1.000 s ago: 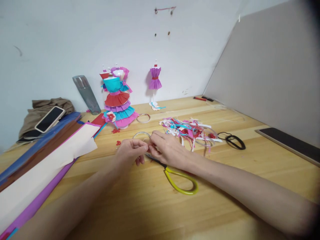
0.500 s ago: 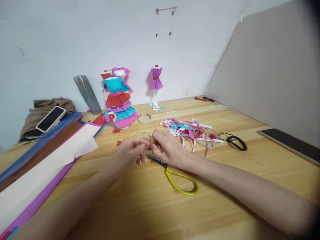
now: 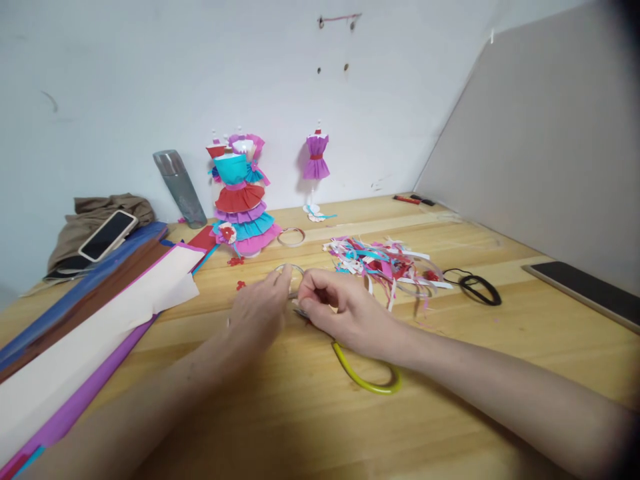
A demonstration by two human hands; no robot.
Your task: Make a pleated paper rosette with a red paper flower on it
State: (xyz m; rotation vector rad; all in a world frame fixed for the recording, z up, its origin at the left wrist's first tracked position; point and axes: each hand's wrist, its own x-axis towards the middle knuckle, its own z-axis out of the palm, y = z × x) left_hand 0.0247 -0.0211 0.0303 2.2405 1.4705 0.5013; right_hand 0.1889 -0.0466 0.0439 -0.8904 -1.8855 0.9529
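At the centre of the frame, the right hand (image 3: 347,313) curls with the tips of thumb and forefinger pressed together; anything pinched there is too small to tell. Beside it, the left hand (image 3: 260,307) shows its blurred back, fingers side by side; its grip cannot be told. Behind the fingertips stands out a thin, translucent round ring (image 3: 297,268), partly covered by the left fingers. Scissors with a glossy yellow looped handle (image 3: 370,387) lie at lower centre on the smooth, grained wooden tabletop (image 3: 300,427), partly hidden by the right hand. Right of centre spreads a tangled heap of curling pink, white, turquoise and red strips (image 3: 383,259). Left of upper centre stands a miniature dress in ruffled, multicoloured tiers (image 3: 240,199).
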